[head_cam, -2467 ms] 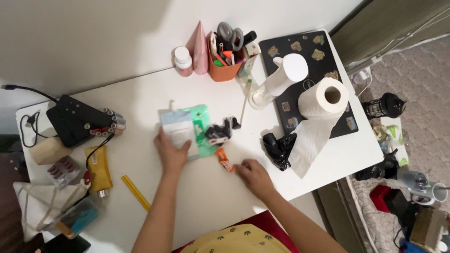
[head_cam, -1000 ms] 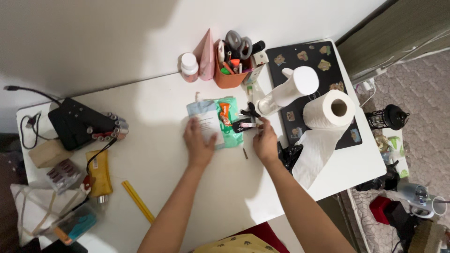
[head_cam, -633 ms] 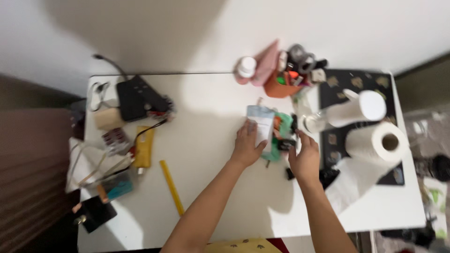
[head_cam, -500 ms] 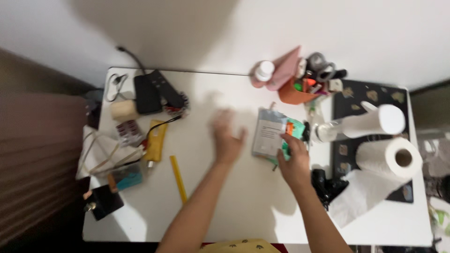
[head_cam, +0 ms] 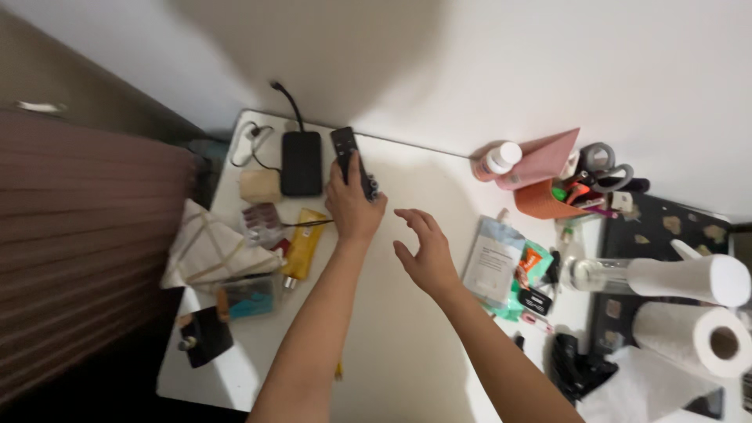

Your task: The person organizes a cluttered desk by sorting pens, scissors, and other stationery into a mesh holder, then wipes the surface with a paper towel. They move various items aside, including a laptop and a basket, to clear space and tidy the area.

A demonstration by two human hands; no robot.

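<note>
One slim black remote [head_cam: 350, 163] gripped in left hand [head_cam: 352, 205] at upper centre, right hand [head_cam: 425, 252] spread wide, empty, one orange cup [head_cam: 554, 200] at upper right held scissors and pens.

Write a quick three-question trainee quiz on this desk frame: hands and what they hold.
1. True or false: the left hand grips a black remote.
2. Multiple choice: the right hand is A) holding the pouch, B) open in the air, touching nothing, C) resting on the paper towel roll.
3. Fill in: the yellow tube lies on the white table to the ____ of the left forearm in the picture.

Key
1. True; the fingers wrap around its lower end.
2. B; the fingers are spread, and the pale blue pouch lies apart to its right.
3. Left.
</note>
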